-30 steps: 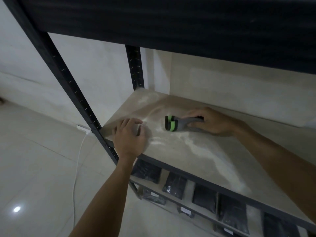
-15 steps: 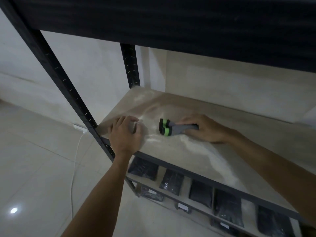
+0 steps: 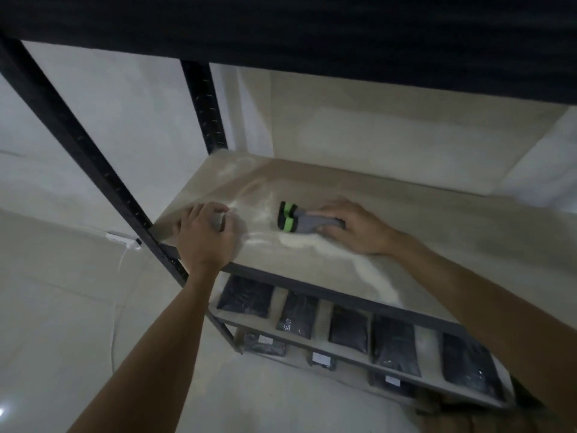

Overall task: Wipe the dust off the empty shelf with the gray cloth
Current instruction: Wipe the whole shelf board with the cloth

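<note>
The empty shelf board (image 3: 437,220) is beige, with pale streaks and a ridge of white dust (image 3: 365,270) on it. My right hand (image 3: 359,229) grips a gray cloth (image 3: 307,223) with a green and black end, pressed flat on the board left of centre. My left hand (image 3: 203,235) rests on the board's front left corner, its fingers curled round a small gray thing (image 3: 217,220) that I cannot make out. A short gap of dusty board separates the two hands.
A black metal upright (image 3: 93,164) stands just left of my left hand and another (image 3: 204,107) at the back corner. A dark shelf (image 3: 312,29) hangs close overhead. The shelf below holds several black packets (image 3: 348,329). A white cable (image 3: 120,242) runs down the wall.
The view has shifted a little to the right and down. Both hands stay at nearly the same places on the board, the cloth still under my right hand.
</note>
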A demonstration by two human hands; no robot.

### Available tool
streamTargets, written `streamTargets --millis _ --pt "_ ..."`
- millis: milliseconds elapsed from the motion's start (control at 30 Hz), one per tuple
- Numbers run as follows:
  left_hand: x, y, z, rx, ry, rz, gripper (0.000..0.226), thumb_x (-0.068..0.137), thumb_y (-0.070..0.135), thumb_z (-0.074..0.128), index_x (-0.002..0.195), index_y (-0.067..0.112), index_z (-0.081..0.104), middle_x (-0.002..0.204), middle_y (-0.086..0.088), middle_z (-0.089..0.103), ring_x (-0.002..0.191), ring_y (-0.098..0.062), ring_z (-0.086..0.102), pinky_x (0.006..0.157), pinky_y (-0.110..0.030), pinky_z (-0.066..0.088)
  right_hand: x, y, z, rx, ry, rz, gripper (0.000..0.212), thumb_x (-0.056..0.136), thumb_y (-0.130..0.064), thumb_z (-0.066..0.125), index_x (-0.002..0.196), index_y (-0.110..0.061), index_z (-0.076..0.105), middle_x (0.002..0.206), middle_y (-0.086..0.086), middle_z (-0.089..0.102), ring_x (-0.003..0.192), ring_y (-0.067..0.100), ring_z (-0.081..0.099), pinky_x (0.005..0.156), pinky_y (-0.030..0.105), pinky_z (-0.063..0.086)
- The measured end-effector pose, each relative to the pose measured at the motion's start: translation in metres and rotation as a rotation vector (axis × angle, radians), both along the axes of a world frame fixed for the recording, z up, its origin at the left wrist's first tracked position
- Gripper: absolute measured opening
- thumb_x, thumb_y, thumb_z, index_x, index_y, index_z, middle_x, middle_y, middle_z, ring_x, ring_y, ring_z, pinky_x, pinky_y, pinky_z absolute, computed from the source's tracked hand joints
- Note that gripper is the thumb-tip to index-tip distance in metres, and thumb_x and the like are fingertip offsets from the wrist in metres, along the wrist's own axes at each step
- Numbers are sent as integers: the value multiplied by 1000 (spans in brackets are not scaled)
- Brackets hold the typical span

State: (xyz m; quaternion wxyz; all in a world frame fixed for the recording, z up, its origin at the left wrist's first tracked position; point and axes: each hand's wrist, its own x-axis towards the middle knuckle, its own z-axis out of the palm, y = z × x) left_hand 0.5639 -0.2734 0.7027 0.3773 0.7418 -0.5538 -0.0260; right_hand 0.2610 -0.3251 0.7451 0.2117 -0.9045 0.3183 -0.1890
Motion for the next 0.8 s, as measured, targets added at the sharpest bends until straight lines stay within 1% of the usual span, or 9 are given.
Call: streamTargets --millis 100,200,267,333,400,467,567,667,800 --pt "-1 0 1 13 -6 3 14 89 32 58 100 28 67 104 2 70 110 -28 58 98 -49 44 -4 29 0 42 13 37 38 101 -24 56 138 -15 59 127 -5 63 110 16 58 99 33 45" --pt "-3 1 3 7 7 9 16 89 32 57 99 28 68 103 2 70 109 -28 59 96 -47 44 -10 33 14 53 44 91 37 102 -24 56 137 -13 60 128 -3 64 111 16 61 98 31 47" --pt "-4 1 3 1 16 7 15 89 31 57 98 27 68 102 3 70 109 -27 59 95 -46 43 -20 14 26 19 -29 -76 35 101 -21 58 135 -11 62 126 5 65 110 21 62 94 24 47" --pt "-3 2 3 -6 16 8 15 88 31 56 98 28 68 102 4 70 109 -26 59 96 -46 44 -37 -10 30 -20 -86 -303 33 102 -19 57 133 -10 62 124 2 63 111 17 59 87 11 42" --pt "-4 2 3 -15 20 8 15 88 29 57 98 27 68 102 4 70 109 -26 59 95 -45 44 -47 -24 21 -77 -38 -388 32 103 -29 52 126 -9 65 112 -1 62 103 22 60 78 18 39" --pt "-4 3 4 -28 45 1 14 88 29 57 97 26 68 100 4 70 107 -26 60 95 -45 44 -48 -26 3 -93 -13 -375 34 103 -32 47 120 -10 67 104 0 61 93 23 58 78 26 37" --pt "-4 3 5 -32 40 9 16 87 31 55 96 28 67 100 4 70 106 -26 59 98 -47 45 -39 -11 -15 -85 8 -318 35 105 -31 46 135 -17 59 108 3 65 93 22 57 83 39 46" --pt "-4 4 5 -24 19 8 16 87 30 55 96 26 68 101 1 70 107 -28 58 99 -49 43 -29 19 -17 -70 7 -270 39 104 -37 46 140 -23 55 111 6 66 93 27 59 85 46 49" --pt "-3 4 5 7 -43 7 17 88 32 53 95 26 68 100 -1 70 105 -31 59 97 -47 40 -17 57 -7 -59 -40 -161 42 99 -26 56 136 -7 60 117 -8 58 96 2 52 88 24 41"
